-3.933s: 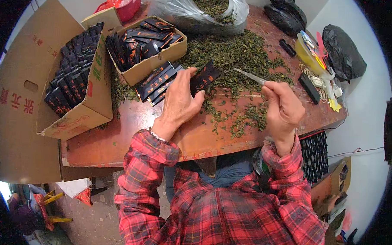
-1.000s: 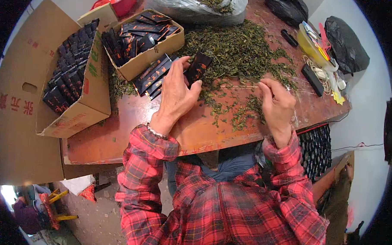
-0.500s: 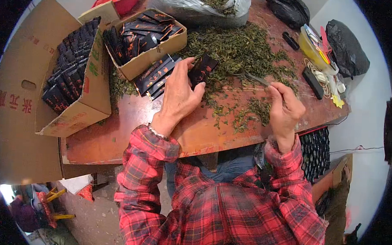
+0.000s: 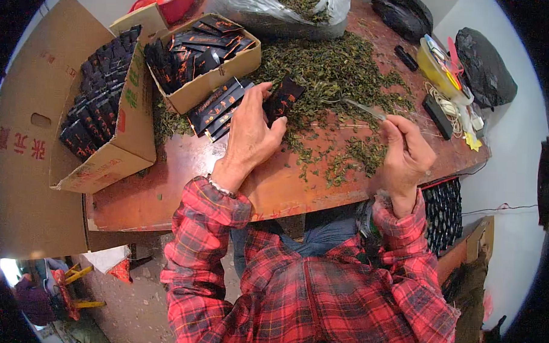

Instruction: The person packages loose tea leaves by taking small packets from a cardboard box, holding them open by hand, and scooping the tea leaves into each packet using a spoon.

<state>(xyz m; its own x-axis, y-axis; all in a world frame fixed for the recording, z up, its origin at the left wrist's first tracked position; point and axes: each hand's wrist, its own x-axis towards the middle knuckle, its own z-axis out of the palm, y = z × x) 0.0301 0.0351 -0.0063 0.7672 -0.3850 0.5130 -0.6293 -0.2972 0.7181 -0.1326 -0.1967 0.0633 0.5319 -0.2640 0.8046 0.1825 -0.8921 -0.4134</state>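
My left hand (image 4: 251, 134) is closed around the lower end of a black packet (image 4: 285, 98) with orange print, held between thumb and fingers. Under and beside that hand, several flat black packets (image 4: 215, 112) lie on the table. My right hand (image 4: 405, 155) grips a thin, spoon-like metal tool (image 4: 364, 108) by its end. The tool's far tip touches the pile of dried green leaves (image 4: 326, 70). Loose leaves (image 4: 353, 159) are scattered on the wood between my hands.
A small carton (image 4: 220, 73) and a large carton (image 4: 137, 130), both full of black packets, stand at the left. Behind the leaves sits a clear plastic bag (image 4: 280, 20). A yellow basket (image 4: 438, 71), a white cord (image 4: 447, 111) and black bags (image 4: 487, 67) are at the right.
My right hand has moved a little right, with the tool's tip at the leaf pile. The packet at my left hand has tilted slightly; that hand has barely moved.
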